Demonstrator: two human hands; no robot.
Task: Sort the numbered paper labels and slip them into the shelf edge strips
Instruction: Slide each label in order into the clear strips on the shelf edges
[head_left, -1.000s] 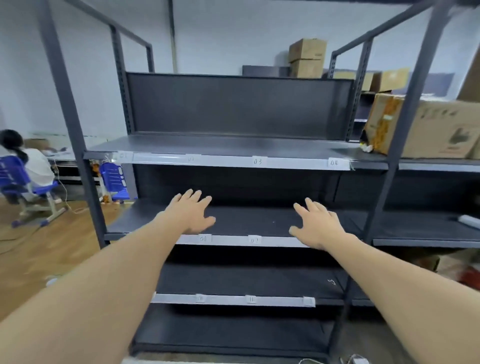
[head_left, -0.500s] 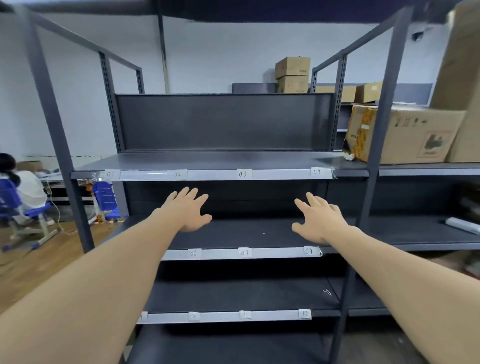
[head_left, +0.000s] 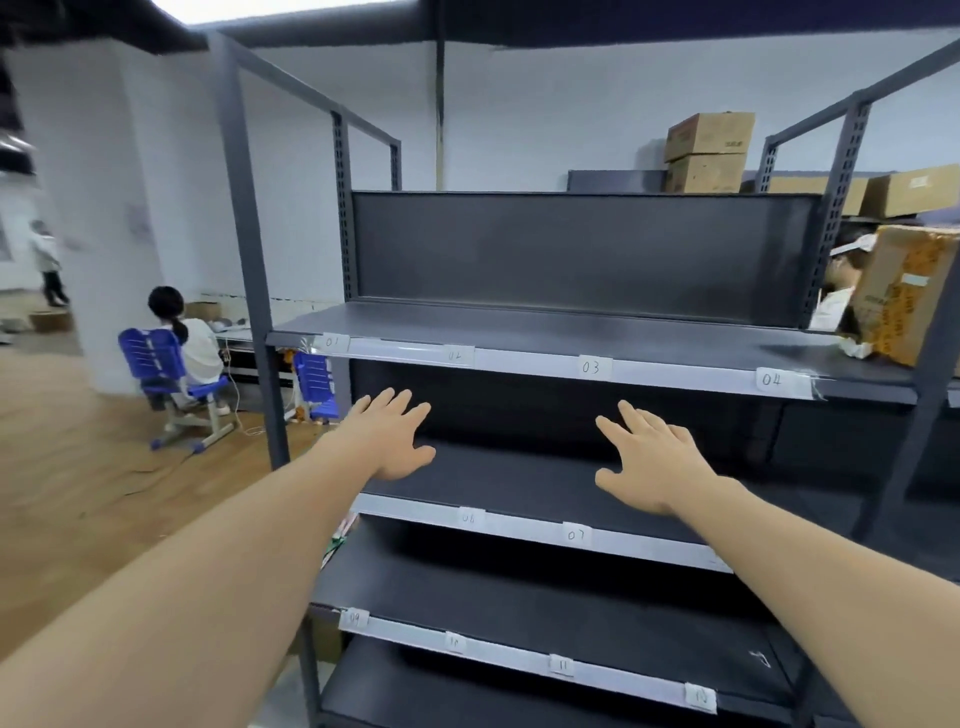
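Note:
A dark grey metal shelf unit (head_left: 571, 332) faces me with three white edge strips. The top strip (head_left: 519, 361) carries paper labels 01 (head_left: 332, 342), 02, 03 (head_left: 590, 367) and 04 (head_left: 771, 380). The middle strip (head_left: 524, 527) shows labels 06 and 07 (head_left: 576, 534). The bottom strip (head_left: 509, 654) holds 09 (head_left: 355, 618), 10, 11 and 12. My left hand (head_left: 389, 434) and my right hand (head_left: 649, 462) hover palm-down over the middle shelf, fingers spread, holding nothing.
Cardboard boxes (head_left: 709, 150) stand behind the shelf and one box (head_left: 909, 291) sits on the top shelf at right. A person sits on a blue chair (head_left: 161, 364) at left on the wooden floor. A second blue chair (head_left: 317, 384) stands by the shelf post.
The view has swung to the left and up, showing more of the room at left. Both hands stay spread and empty over the middle shelf.

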